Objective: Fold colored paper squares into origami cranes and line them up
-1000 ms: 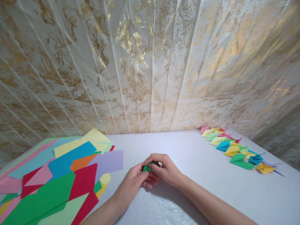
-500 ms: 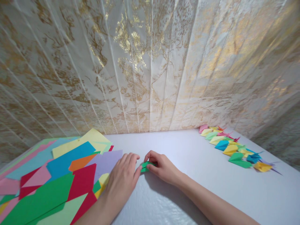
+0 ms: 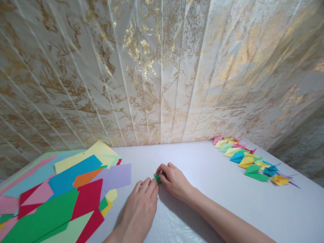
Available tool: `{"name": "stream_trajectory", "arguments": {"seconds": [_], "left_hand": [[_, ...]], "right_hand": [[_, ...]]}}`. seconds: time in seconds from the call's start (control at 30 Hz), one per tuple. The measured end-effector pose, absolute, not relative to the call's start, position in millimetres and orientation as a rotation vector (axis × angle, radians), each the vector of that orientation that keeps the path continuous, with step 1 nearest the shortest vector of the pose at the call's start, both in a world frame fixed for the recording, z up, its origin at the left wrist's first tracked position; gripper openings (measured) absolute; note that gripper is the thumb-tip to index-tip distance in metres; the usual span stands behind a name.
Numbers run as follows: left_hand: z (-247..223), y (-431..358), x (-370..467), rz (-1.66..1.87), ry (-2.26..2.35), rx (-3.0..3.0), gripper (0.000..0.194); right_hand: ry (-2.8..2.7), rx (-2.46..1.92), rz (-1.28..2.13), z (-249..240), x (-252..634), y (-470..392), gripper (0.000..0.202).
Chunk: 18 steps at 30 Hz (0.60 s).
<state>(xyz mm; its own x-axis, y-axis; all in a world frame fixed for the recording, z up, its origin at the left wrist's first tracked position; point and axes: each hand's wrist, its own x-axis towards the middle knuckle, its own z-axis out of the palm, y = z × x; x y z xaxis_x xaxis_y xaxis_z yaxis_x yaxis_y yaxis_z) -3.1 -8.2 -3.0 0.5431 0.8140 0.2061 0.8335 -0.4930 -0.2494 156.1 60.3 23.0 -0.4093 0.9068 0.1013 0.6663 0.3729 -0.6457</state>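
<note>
A small green folded paper (image 3: 158, 178) is on the white table in front of me, mostly covered by my hands. My right hand (image 3: 174, 180) pinches it from the right, thumb and fingers bent around its end. From the left, my left hand (image 3: 144, 200) lies palm down, with its fingers slightly apart and reaching to the paper's left end. The left thumb and the underside of that hand are hidden, so any grip beneath is out of sight.
Many loose coloured paper sheets, among them a large green sheet (image 3: 50, 212) and a lilac sheet (image 3: 117, 175), overlap on the left. Rows of folded paper cranes, including a yellow crane (image 3: 279, 180), lie on the right. A gold-patterned curtain (image 3: 162, 84) hangs behind the table (image 3: 197, 158).
My left hand has moved right and toward me, its fingers now over the paper's left end. The right hand keeps its pinch. The view has shifted slightly.
</note>
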Motion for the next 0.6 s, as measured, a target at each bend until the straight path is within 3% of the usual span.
{"name": "stream_trajectory", "arguments": {"seconds": [0.6], "left_hand": [[20.7,-1.5,2.2,-0.211,-1.558,-2.704,0.058]], "right_hand": [[-2.187,-1.267,0.795,16.2,175.9,80.7,0.019]]}}
